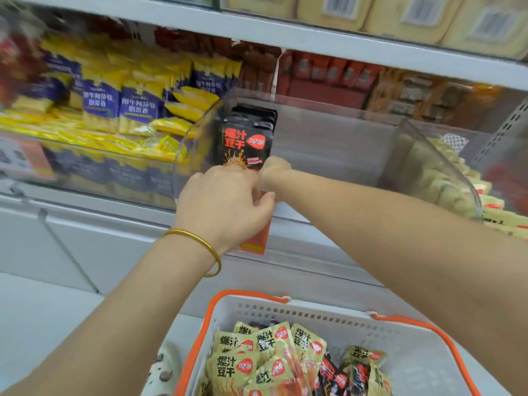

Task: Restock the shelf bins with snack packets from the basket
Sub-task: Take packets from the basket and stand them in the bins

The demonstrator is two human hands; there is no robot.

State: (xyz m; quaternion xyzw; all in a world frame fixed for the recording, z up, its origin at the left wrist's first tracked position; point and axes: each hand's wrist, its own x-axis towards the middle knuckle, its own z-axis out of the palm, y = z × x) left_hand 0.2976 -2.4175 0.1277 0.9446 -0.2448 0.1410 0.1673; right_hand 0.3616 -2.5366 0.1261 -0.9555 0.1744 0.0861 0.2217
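In the head view we set a stack of black snack packets [247, 138] upright in the clear shelf bin [328, 132]. Our left hand [225, 201] holds a curled grip on their lower edge; our right hand [275, 170] reaches behind them, its grip hidden. Below, the white basket [414, 352] holds more yellow packets [257, 358].

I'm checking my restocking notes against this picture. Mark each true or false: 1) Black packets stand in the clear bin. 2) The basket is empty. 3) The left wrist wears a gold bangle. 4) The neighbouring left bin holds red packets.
1) True: the black snack packets stand upright in the clear plastic bin.
2) False: the white basket with orange handles holds yellow packets.
3) True: gold bangle.
4) False: blue-and-yellow packets.
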